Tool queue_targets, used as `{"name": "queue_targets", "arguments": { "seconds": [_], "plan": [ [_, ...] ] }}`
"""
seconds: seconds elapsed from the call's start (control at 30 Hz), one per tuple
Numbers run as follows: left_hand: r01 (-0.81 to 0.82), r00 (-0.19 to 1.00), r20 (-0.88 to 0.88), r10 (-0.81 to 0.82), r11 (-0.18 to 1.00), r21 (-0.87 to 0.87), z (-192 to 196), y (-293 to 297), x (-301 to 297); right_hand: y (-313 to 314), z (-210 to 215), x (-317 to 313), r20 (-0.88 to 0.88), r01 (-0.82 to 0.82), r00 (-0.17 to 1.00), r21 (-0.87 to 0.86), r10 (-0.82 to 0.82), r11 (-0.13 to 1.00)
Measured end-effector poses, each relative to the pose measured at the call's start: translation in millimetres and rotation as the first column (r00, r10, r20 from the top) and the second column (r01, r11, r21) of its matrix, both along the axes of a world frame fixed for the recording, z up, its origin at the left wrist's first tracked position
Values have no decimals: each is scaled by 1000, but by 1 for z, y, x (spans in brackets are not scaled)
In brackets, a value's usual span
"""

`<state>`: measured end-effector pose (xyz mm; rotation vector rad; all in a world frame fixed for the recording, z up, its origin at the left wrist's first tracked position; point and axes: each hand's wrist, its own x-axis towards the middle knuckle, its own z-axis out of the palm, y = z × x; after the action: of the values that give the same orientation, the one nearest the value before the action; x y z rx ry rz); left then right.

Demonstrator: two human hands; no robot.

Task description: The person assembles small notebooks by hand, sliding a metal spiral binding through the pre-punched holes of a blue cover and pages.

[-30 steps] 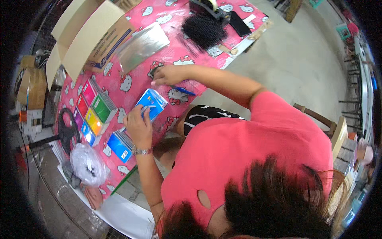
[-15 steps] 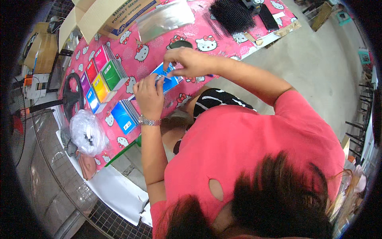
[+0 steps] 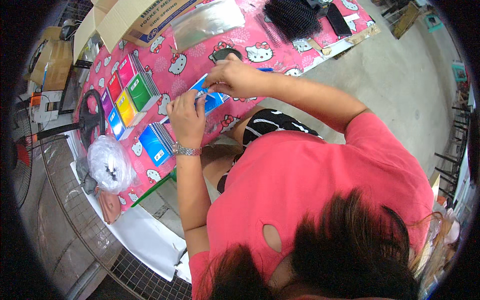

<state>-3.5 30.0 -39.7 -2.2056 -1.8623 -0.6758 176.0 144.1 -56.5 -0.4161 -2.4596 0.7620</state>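
Observation:
A blue pocket notebook (image 3: 215, 102) lies on the pink patterned tablecloth, partly covered by both hands. My left hand (image 3: 187, 114), with a metal watch at its wrist, is closed over the notebook's left end, thumb and fingertips together. My right hand (image 3: 234, 80) pinches above the notebook's far side. A small pale piece shows between the fingertips, too small to name. Left of my left hand lies a stack of blue spiral notebooks (image 3: 156, 144). Beyond it stand piles of spiral notebooks with purple, red, pink, blue, yellow (image 3: 126, 107) and green (image 3: 141, 92) covers.
An open cardboard box (image 3: 117, 25) and clear plastic sleeves (image 3: 207, 22) are at the back. Black spiral coils (image 3: 292, 20) lie far right. A dark round dish (image 3: 227, 53) and a blue pen (image 3: 265, 69) are near my right hand. A plastic bundle (image 3: 111, 165) sits left.
My right hand has shifted slightly, its fingers drawing closer together above the notebook. My left hand has stayed almost in place. The blue pen now shows beside my right wrist.

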Motion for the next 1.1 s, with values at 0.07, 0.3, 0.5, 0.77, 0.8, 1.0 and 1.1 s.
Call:
{"name": "queue_targets", "arguments": {
  "seconds": [0.07,0.3,0.5,0.77,0.8,1.0,1.1],
  "plan": [
    [2,1000,-5,-2,1000,-2,0,-1,0,-1,2,0,-72,11,997,39,-8,999],
    [-15,1000,5,16,998,-57,1,-2,0,0,5,0,-133,-76,988,23,79,997],
    [1,1000,2,-1,1000,-13,2,-3,1,1,0,1,-148,-106,979,219,141,970],
    [-40,998,49,43,997,-61,7,-10,8,-3,20,-2,-145,-130,983,-81,117,988],
    [-34,998,42,36,998,-44,6,-10,8,-2,20,-1,-145,-129,982,-80,117,988],
    [-4,1000,12,4,1000,-23,5,-12,7,-2,36,-5,49,-113,991,-224,127,968],
    [-20,999,25,21,998,-53,5,-14,5,9,39,-12,131,-171,964,-353,230,920]
  ]
}}
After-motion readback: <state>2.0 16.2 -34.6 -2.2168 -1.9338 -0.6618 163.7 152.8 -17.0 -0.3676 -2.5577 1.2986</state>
